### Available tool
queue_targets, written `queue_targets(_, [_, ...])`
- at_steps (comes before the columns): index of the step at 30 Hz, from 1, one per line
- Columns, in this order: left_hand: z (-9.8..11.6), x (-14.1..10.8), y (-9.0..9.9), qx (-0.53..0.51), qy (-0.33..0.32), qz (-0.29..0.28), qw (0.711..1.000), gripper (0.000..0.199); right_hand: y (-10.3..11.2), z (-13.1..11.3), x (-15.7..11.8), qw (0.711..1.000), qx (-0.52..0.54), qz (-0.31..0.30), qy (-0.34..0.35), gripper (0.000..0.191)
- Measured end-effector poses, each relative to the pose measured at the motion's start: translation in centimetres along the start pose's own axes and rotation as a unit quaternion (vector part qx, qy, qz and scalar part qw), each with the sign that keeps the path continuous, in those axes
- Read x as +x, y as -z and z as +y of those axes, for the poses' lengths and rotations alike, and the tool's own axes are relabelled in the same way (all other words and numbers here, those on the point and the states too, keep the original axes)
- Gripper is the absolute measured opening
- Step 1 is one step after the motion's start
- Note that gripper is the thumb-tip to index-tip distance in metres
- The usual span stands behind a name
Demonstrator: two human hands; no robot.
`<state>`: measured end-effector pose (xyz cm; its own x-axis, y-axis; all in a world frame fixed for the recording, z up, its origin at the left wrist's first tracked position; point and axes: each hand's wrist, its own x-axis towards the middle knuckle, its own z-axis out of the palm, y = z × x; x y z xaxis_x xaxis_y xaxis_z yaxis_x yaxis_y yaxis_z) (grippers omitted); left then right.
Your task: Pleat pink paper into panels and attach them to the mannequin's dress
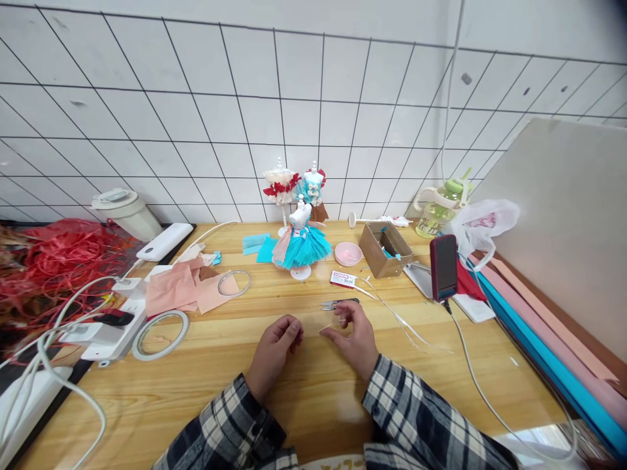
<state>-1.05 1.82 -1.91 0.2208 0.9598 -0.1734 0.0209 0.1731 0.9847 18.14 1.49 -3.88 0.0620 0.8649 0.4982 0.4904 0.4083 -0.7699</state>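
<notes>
My left hand (278,349) is closed above the table, its thumb pressed against the curled forefinger. Whatever may be pinched there is hidden or too small to see. To its right, my right hand (356,338) has the thumb stretched out and the other fingers bent, with a gap between them. A tiny pale sliver shows by the thumb tip; I cannot tell whether it is touched. Thread snips (339,304) with dark handles lie just beyond the right fingers. Past them are a small red-and-white box (343,279) and thin white ribbons (399,318).
Miniature dress forms, the nearest in a turquoise tulle skirt (304,248), stand at the back. A pink bowl (348,254), cardboard box (386,251) and upright phone (443,267) are rightward. Peach fabric (174,287), tape roll (160,335) and cables (46,346) lie left.
</notes>
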Motion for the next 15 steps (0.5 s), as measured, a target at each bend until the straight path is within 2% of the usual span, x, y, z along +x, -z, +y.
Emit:
queue_targets(4, [-0.3, -0.1, -0.3, 0.005, 0.026, -0.081, 0.996, 0.048, 0.0, -0.6, -0.1, 0.993, 0.015, -0.017, 0.113, 0.077])
queue_targets(6, [-0.3, -0.3, -0.5, -0.046, 0.024, -0.125, 0.991, 0.045, -0.1, -0.9, -0.1, 0.989, 0.015, -0.030, 0.142, 0.096])
queue_targets(9, [-0.1, -0.7, -1.0, -0.171, 0.085, -0.181, 0.965, 0.035, -0.4, -0.9, -0.2, 0.987, -0.009, -0.064, 0.145, 0.118])
queue_targets(12, [0.3, -0.8, -1.2, -0.244, 0.136, -0.159, 0.947, 0.025, -0.6, -0.7, -0.3, 0.988, -0.020, -0.085, 0.129, 0.123])
queue_targets(15, [0.3, -0.6, -1.0, -0.276, 0.152, -0.069, 0.946, 0.025, -0.4, -0.7, -0.3, 0.992, 0.002, -0.088, 0.095, 0.109])
